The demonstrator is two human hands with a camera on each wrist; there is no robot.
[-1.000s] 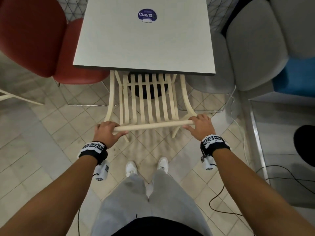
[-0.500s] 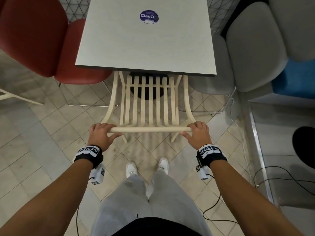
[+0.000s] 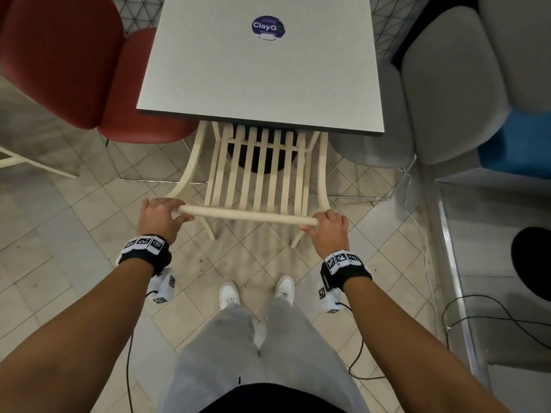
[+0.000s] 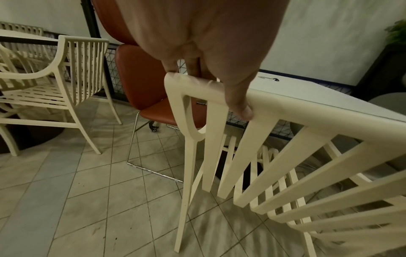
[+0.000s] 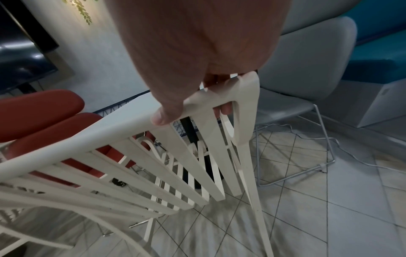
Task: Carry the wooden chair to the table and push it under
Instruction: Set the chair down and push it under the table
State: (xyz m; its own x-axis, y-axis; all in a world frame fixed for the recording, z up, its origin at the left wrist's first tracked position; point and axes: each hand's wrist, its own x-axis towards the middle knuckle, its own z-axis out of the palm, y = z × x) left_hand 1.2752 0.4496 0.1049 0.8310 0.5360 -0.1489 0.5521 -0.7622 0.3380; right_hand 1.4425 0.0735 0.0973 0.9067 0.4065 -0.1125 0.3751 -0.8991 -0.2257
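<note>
The cream slatted wooden chair stands with its seat under the near edge of the pale grey square table; only its backrest and rear legs show. My left hand grips the left end of the top rail, and my right hand grips the right end. In the left wrist view the thumb lies along the chair rail with fingers curled over its corner. In the right wrist view the thumb presses the rail and fingers wrap behind it.
A red chair stands left of the table, a grey chair right of it, a blue seat beyond. Another cream chair stands further left. Cables trail on the tiled floor at right. My feet are behind the chair.
The chair's top rail has swung from tilting up to the right to tilting down to the right. Both hands kept their grip on it.
</note>
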